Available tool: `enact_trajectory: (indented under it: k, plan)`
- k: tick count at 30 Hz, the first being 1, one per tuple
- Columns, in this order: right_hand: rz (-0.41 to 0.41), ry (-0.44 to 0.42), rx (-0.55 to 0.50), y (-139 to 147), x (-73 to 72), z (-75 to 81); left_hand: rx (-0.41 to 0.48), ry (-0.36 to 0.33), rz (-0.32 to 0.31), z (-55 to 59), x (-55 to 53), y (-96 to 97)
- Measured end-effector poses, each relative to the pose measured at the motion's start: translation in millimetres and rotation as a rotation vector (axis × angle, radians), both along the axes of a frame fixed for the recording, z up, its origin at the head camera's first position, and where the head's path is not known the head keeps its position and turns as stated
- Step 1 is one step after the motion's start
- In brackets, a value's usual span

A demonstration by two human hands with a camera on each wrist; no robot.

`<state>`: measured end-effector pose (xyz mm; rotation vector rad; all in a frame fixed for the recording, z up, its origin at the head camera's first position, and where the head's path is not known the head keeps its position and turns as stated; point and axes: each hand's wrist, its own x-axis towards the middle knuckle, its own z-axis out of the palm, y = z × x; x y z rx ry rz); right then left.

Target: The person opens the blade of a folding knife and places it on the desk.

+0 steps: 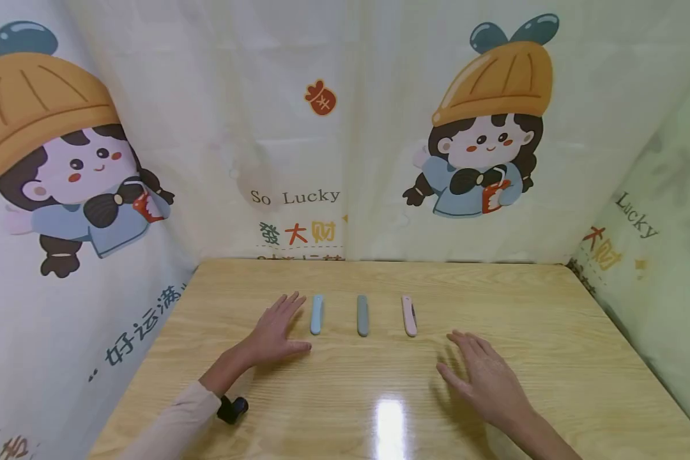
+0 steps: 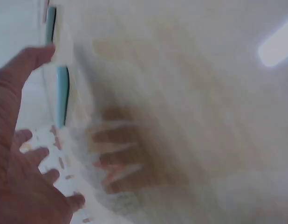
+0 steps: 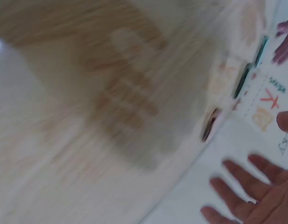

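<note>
Three slim, rounded pieces that look like folded pocket knives lie in a row on the table: a light blue one [image 1: 317,314], a grey-green one [image 1: 363,315] and a pink one [image 1: 409,316] with a dark strip along its right side. My left hand [image 1: 271,333] is spread just left of the light blue knife, thumb and fingers apart, holding nothing. To the right of the pink knife and nearer me, my right hand [image 1: 485,380] hovers with fingers extended and nothing in it. In the right wrist view the pink knife [image 3: 210,125] shows beyond the fingertips.
The wooden table [image 1: 322,396] has a bright light reflection near its front. A printed curtain [image 1: 379,140] rises behind its back edge and along both sides. A small black device [image 1: 232,409] sits at the left wrist by the sleeve [image 1: 178,418].
</note>
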<state>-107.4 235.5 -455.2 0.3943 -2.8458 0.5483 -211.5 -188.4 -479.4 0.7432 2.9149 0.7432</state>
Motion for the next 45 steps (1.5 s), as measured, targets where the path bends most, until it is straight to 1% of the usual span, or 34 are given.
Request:
enact_trajectory:
  k: [2,4,7,9,12,16,18,20,22,25,27,31,32,33,35,39,40,42,45]
  plan:
    - [0.013,0.010,-0.021,-12,-1.9,-0.2,0.011,-0.048,-0.027,-0.7,-13.3,3.0]
    - [0.022,-0.001,-0.046,-22,-4.0,-0.5,0.010,-0.097,-0.034,-1.4,-23.4,7.4]
    - [0.048,-0.032,-0.059,-35,-6.4,-1.9,0.034,-0.147,-0.034,-2.7,-32.9,14.6]
    - [0.080,-0.043,-0.059,-42,-7.1,-4.2,0.055,-0.176,-0.029,-3.3,-35.5,18.4]
    - [0.139,-0.038,-0.055,-51,-6.4,-10.0,0.057,-0.182,-0.035,-4.4,-36.5,20.9]
    - [0.221,0.000,-0.019,-60,-3.8,-19.5,0.024,-0.149,-0.034,-6.2,-36.9,21.5]
    - [0.254,0.035,0.005,-65,-2.6,-23.4,0.013,-0.135,-0.026,-7.0,-37.2,22.0]
    - [0.270,0.074,0.021,-68,-2.2,-25.4,0.015,-0.119,-0.015,-6.4,-36.7,23.4]
    - [0.281,0.109,0.023,-71,-3.5,-25.8,0.021,-0.107,-0.003,-4.5,-35.0,25.2]
    - [0.290,0.128,0.011,-74,-6.5,-23.5,0.049,-0.093,0.011,-0.2,-29.3,28.3]
    - [0.292,0.126,0.002,-76,-8.2,-21.9,0.065,-0.090,0.008,2.7,-23.8,30.2]
    - [0.297,0.108,-0.014,-78,-9.1,-19.0,0.090,-0.058,-0.019,6.7,-12.9,34.4]
    - [0.304,0.091,-0.028,-79,-9.1,-18.1,0.093,-0.045,-0.022,7.8,-10.4,35.7]
    - [0.311,0.063,-0.056,-80,-8.9,-16.9,0.098,-0.035,-0.026,8.8,-8.0,36.9]
    - [0.326,-0.019,-0.129,-84,-8.7,-14.0,0.115,-0.018,-0.036,11.4,-3.2,39.8]
    - [0.335,-0.219,-0.331,-92,-11.6,-8.8,0.134,-0.004,-0.057,15.6,6.1,45.0]
    - [0.332,-0.254,-0.375,-94,-13.1,-8.3,0.146,-0.002,-0.062,16.7,8.5,46.9]
    - [0.319,-0.306,-0.463,-97,-16.5,-8.0,0.167,-0.014,-0.069,18.9,13.2,51.3]
    - [0.293,-0.351,-0.585,-102,-22.7,-10.0,0.197,-0.022,-0.080,22.8,20.1,58.9]
